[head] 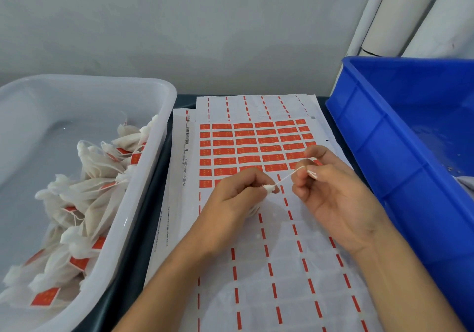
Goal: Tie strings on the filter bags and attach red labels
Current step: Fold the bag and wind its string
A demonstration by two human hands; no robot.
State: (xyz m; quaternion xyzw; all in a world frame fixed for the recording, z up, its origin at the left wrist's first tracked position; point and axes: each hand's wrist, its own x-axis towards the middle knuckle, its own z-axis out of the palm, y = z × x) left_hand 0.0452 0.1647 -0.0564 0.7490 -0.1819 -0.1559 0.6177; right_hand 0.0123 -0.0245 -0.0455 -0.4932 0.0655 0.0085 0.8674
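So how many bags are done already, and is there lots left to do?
A pile of finished bags with red labels fills the white tub. The left hand grips one bag while the right hand pulls its string. Its label is next; the sheet holds many.

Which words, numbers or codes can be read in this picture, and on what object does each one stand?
"1-1 0802-1600 14458-56", roughly, the digits uncertain: printed sideways on the left margin of the label sheet.
Barcode above it on that margin: not readable.
Small lines of print lower on the same margin: too small to read.
Pale marks on the red labels: too blurred to read.
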